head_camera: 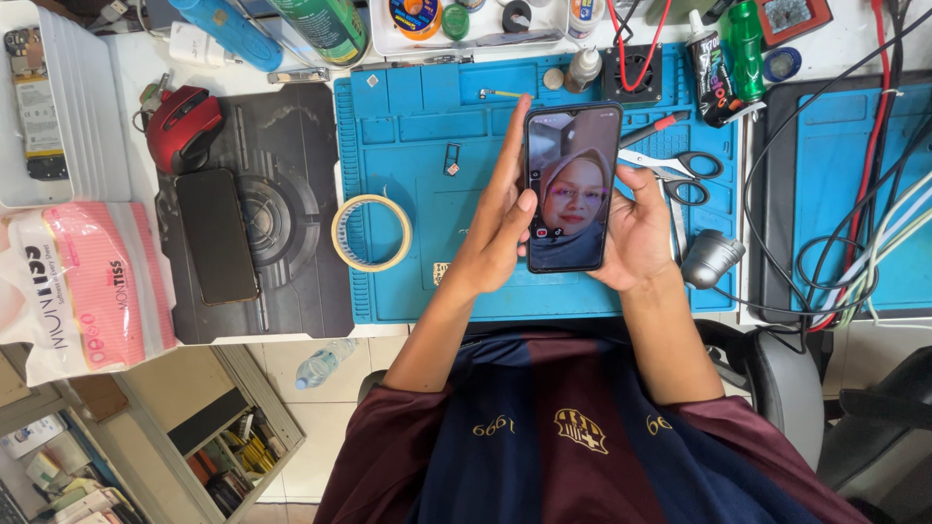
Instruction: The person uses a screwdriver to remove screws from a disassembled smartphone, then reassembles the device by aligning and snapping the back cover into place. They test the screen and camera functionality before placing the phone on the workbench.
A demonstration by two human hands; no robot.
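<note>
**Head view: two hands at a lit smartphone above a blue work mat**

In the head view we see the right hand [636, 233] wrapped around the right edge and back of an upright smartphone [573, 186], clamped on it with the screen lit and facing us. The left hand [500, 218] lies open against the phone's left edge, fingers extended upward, thumb touching the screen's lower left. The phone hangs over a blue work mat [417, 126] on the counter [126, 68]. On the mat, left of the hands, we note a ring of tape [371, 233]; to the right, black-handled scissors [680, 173]. Left of the mat, a dark phone [216, 235] lies on a black pad [282, 204] beside a red mouse [183, 124]. At the far left counter edge lies a soft pink-and-white tissue package [83, 281]. A green bottle [746, 39] stands upper right.
</note>
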